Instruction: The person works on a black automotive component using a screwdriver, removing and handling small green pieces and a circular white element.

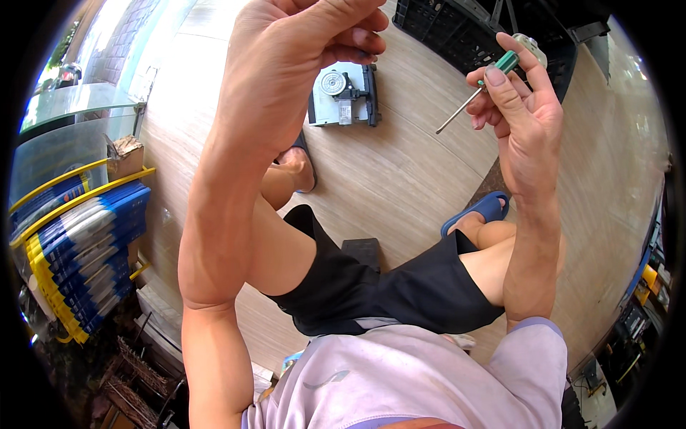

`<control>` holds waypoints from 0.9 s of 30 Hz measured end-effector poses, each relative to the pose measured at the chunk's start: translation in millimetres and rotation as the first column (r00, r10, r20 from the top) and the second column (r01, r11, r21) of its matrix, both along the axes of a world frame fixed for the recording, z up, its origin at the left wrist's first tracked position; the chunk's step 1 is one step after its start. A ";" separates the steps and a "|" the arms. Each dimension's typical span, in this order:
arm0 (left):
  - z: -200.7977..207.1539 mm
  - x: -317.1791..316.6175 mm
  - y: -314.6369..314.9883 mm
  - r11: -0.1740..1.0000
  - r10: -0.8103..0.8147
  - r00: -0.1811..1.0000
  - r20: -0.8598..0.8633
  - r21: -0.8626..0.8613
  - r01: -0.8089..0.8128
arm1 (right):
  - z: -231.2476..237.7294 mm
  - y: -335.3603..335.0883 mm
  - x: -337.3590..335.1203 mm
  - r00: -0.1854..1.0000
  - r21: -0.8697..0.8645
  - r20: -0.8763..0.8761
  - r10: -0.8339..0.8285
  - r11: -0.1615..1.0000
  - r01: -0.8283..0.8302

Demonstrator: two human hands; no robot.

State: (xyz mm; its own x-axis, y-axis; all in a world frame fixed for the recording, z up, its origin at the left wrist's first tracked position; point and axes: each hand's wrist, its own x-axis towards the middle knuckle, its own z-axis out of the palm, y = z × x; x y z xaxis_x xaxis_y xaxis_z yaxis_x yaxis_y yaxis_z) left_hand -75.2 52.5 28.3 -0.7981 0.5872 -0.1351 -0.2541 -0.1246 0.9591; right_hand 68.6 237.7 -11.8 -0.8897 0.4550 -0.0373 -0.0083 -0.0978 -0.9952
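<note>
Right hand (525,118), upper right of frame: grip closed on a green-handled, thin-shafted steel screwdriver (486,82). Keep the shaft steady, tip clear of the fingers. Left hand (300,57), top centre: curled; contents cannot be told.

Green-handled screwdriver (477,87) (tilted), shaft down-left.

A repair shop: dismantled device (344,95) on wooden floor (400,179), stocked rack (78,257).

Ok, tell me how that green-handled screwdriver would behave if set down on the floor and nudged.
The screwdriver in the right hand looks stiff, with a thin metal shaft. Its rounded handle would probably roll on the smooth wood-look floor. It seems small and likely light.
</note>
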 end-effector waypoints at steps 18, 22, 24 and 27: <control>-22.3 -5.7 -28.3 0.979 0.054 0.984 -0.170 -0.184 -0.085 | -22.1 0.5 -11.2 0.998 -0.033 0.037 0.054 0.998 -0.053; -14.1 -13.8 -46.8 0.999 0.015 0.991 -0.134 -0.029 -0.019 | -4.4 22.5 -1.4 1.000 0.254 0.028 0.011 0.967 -0.017; 0.0 3.4 -32.4 0.992 -0.122 0.992 -0.014 0.022 0.123 | -12.7 10.3 7.9 0.998 0.245 0.050 -0.043 0.969 0.030; 16.3 35.9 -24.7 0.949 -0.250 0.833 -0.493 -0.295 0.110 | -3.4 13.4 21.0 0.996 0.246 0.039 -0.077 0.967 0.065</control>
